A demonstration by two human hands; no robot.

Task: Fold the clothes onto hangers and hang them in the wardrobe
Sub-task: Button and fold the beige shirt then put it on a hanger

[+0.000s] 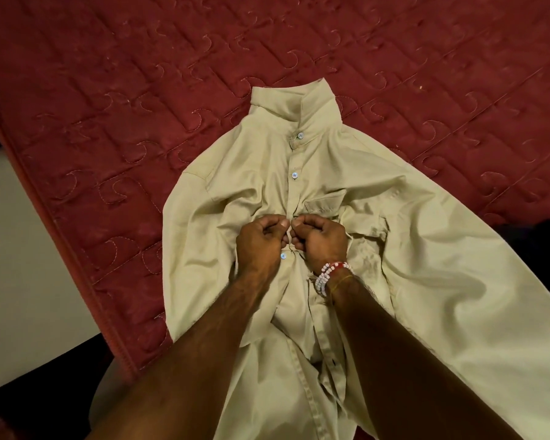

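A beige button-up shirt (254, 173) lies face up on a red quilted bed, collar away from me, its hem hanging over the near edge. The top two buttons are fastened. My left hand (261, 241) and my right hand (321, 238) meet at the middle of the button placket, both pinching the shirt's fabric there, knuckles nearly touching. A loose button shows just below my left hand. Beaded bracelets circle my right wrist. No hanger and no wardrobe are in view.
The red quilted bedspread (108, 106) covers the bed all around the shirt. The bed's piped edge (77, 265) runs diagonally at the left, with pale floor (19, 265) beyond it. Something dark lies at the right edge (534, 236).
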